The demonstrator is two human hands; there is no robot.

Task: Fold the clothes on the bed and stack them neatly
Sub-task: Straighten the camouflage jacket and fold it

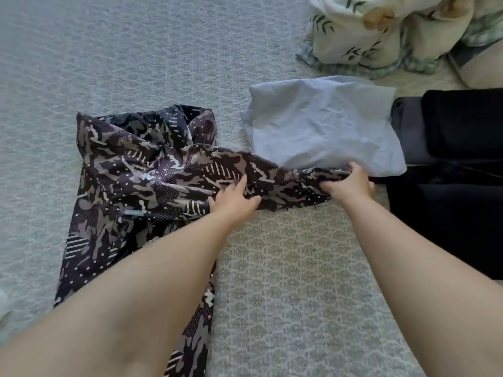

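Blue cloth [321,126] beside black garments [451,170]

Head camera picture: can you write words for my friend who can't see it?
Two bare hands work on a dark camouflage-print garment spread on a pale blue-grey textured bed cover: the left hand lies on it, the right hand grips its end. A folded light blue cloth lies just behind, with black clothing at right.
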